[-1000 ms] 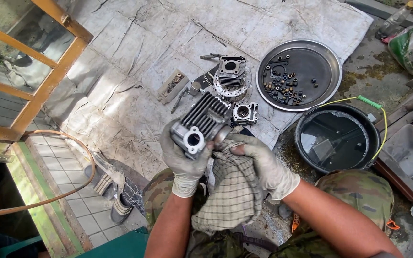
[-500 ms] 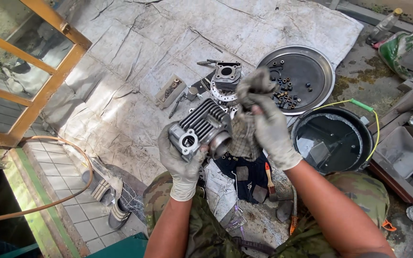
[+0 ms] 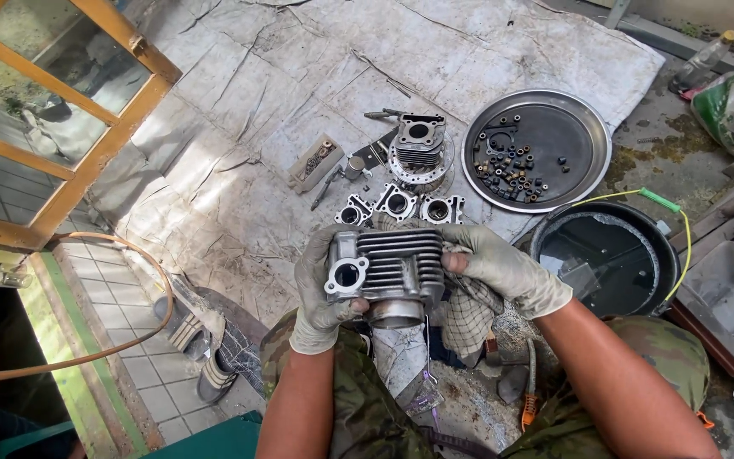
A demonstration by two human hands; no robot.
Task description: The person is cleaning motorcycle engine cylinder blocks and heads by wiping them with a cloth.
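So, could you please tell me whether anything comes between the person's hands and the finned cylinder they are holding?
The left hand grips the finned cylinder directly through its glove. On the other side, a checked cloth hangs under the right hand against the cylinder's end; whether it lies between palm and metal cannot be told.

Both my hands sit at the centre of the frame, in pale gloves, my bare forearms rising from the bottom edge. My left hand (image 3: 326,285) curls its fingers shut, thumb forward. My right hand (image 3: 503,268) lies palm down, fingers bent and pointing left toward it.
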